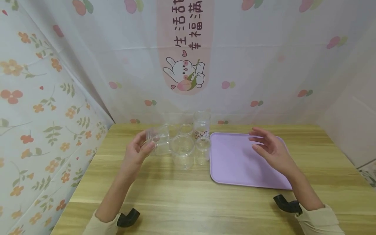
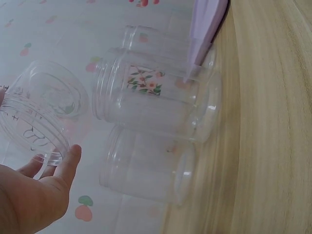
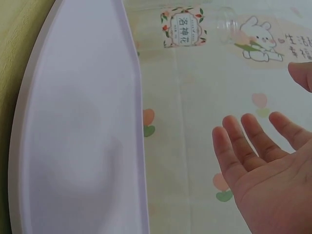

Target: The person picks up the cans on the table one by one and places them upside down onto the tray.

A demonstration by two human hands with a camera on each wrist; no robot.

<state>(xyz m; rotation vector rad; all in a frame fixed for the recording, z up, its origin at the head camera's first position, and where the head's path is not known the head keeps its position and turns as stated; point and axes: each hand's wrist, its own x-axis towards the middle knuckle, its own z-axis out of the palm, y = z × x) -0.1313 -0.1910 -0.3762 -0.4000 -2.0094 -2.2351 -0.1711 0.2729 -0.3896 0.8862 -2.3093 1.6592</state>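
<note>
My left hand (image 1: pixel 136 150) grips a clear jar (image 1: pixel 161 141) near its threaded rim, tipped on its side above the table. In the left wrist view the thumb is mostly cut off, with fingers (image 2: pixel 69 163) round the jar's edge. Just right of it stand several clear jars: a wide jar (image 1: pixel 182 156) in front, a small jar (image 1: pixel 202 153) beside it, and a tall jar (image 1: pixel 201 125) with a floral label behind. Over the lilac tray (image 1: pixel 232 163) hovers my right hand (image 1: pixel 271 151), fingers spread and slightly bent, holding nothing.
The jars crowd against the tray's left edge, on a wood-grain table (image 1: pixel 176 202). A patterned curtain (image 1: pixel 132 81) hangs right behind the table. Black curved pieces (image 1: pixel 128 218) stick out at both sleeves.
</note>
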